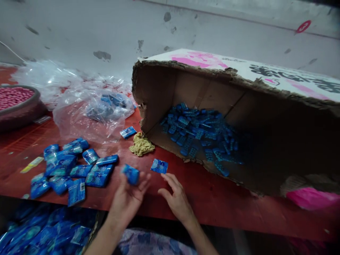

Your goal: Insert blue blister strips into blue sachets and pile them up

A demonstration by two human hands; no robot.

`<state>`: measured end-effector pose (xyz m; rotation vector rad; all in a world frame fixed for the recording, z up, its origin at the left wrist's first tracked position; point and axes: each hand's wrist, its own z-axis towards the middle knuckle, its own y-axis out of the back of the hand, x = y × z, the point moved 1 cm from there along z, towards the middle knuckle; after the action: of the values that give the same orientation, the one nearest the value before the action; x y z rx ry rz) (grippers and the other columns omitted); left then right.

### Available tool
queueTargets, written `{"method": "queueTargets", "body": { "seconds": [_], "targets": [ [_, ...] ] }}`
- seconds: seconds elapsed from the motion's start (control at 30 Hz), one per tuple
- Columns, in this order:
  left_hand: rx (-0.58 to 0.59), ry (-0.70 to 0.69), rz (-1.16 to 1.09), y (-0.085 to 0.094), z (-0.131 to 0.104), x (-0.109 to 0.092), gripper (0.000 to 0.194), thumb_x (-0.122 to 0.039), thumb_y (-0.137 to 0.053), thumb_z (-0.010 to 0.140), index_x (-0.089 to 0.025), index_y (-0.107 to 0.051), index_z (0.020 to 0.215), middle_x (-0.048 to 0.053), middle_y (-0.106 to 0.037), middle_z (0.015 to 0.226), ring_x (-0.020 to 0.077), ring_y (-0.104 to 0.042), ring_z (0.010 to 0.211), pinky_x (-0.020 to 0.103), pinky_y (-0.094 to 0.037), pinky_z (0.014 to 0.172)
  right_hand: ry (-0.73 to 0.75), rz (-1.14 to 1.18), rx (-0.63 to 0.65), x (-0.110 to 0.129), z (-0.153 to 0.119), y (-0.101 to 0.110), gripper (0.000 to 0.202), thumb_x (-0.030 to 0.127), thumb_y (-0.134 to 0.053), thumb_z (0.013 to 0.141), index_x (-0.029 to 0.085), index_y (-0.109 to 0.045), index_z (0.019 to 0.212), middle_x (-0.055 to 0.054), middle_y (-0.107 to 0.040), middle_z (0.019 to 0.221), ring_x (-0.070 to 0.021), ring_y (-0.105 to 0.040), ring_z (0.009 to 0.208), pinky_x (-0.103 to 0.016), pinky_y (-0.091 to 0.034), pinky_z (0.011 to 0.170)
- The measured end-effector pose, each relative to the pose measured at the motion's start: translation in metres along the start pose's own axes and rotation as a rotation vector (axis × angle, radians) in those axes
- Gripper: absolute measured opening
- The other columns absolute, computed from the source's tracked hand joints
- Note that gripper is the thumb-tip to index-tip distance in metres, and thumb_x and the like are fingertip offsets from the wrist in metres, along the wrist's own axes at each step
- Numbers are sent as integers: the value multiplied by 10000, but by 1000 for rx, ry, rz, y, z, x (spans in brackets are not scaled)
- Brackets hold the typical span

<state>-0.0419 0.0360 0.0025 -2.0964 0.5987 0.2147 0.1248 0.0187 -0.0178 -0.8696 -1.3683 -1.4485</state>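
Observation:
My left hand [131, 194] is palm up with its fingers spread. A blurred blue packet [131, 174] is at its thumb and fingertips; whether it rests on them or is in the air is unclear. My right hand [176, 198] is open, thumb apart, its fingertips at the near edge of a flat blue printed card or sleeve [159, 165] on the red table [196, 191]. Several filled blue packets [62, 164] lie in a loose pile left of my left hand. Inside the large cardboard box [156, 88], on its side, is a heap of small blue packs [196, 129].
A crumpled yellow cloth [142, 144] and another blue packet [128, 132] lie beside the box. Clear plastic bags [90, 117] and a bowl [26, 109] of pink pieces stand at the left. More blue packets [45, 230] fill a space below the table edge. Pink plastic [313, 198] is at right.

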Motion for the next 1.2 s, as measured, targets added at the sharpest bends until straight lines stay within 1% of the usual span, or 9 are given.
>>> {"method": "queueTargets", "body": {
  "seconds": [0.1,0.2,0.37,0.53,0.63,0.77,0.97,1.1,1.2],
  "targets": [
    [-60,-201,-105,8,4,-43,528,-579,-421,741,-155,-617,986,93,-708,851,241,-641,860,383,-534,722,30,-295,-54,-5,21,5,349,170,-564,766,270,-561,1101,-46,-568,1045,-212,-514,991,-337,-407,873],
    [-83,-200,-107,21,6,-53,550,-535,-419,771,-77,-573,1034,148,-689,903,239,-640,871,375,-539,718,-5,-626,-65,-13,43,3,291,185,-589,760,239,-573,1046,-62,-576,1006,-228,-517,937,-333,-421,789],
    [-33,-21,38,26,12,-17,311,-296,-423,828,-81,-590,977,117,-697,731,242,-658,792,390,-528,702,-57,-877,-89,-21,60,-9,75,199,-561,790,224,-607,843,-60,-606,866,-232,-524,849,-325,-392,704],
    [-23,67,303,11,14,14,167,-193,-585,726,-134,-592,882,41,-670,613,156,-639,564,272,-503,584,-18,-871,-109,-26,57,-12,149,160,-489,833,212,-620,785,-57,-618,817,-206,-527,817,-301,-368,709],
    [-56,-8,413,6,17,26,265,-209,-666,651,-137,-563,884,5,-644,595,94,-561,422,205,-441,455,17,-838,-117,-28,55,-8,193,172,-473,851,213,-637,757,-37,-621,783,-178,-533,791,-277,-364,734],
    [-139,-75,487,4,22,37,411,-225,-731,566,-149,-520,910,-30,-600,583,69,-507,381,184,-378,390,41,-777,-127,-22,45,-3,193,165,-483,851,205,-644,751,-11,-610,746,-141,-536,742,-234,-372,726],
    [-40,-105,588,3,29,44,325,-310,-735,553,-107,-603,771,-15,-583,594,53,-501,453,162,-355,418,94,-436,-138,3,21,-3,133,177,-538,803,226,-659,778,-21,-579,800,-163,-516,793,-268,-393,738],
    [-38,-127,573,4,29,46,283,-318,-728,552,-105,-632,712,7,-617,595,75,-513,488,185,-380,458,-128,3,-156,-2,21,-6,289,187,-591,726,195,-598,1016,-34,-602,886,-171,-547,796,-282,-435,728],
    [-39,-196,594,5,30,50,276,-306,-732,542,-106,-649,714,-3,-615,577,78,-497,491,185,-374,457,-290,306,-55,-13,24,-15,141,242,-546,743,154,-623,823,-2,-620,706,-141,-551,628,-252,-447,618]
  ]
}}
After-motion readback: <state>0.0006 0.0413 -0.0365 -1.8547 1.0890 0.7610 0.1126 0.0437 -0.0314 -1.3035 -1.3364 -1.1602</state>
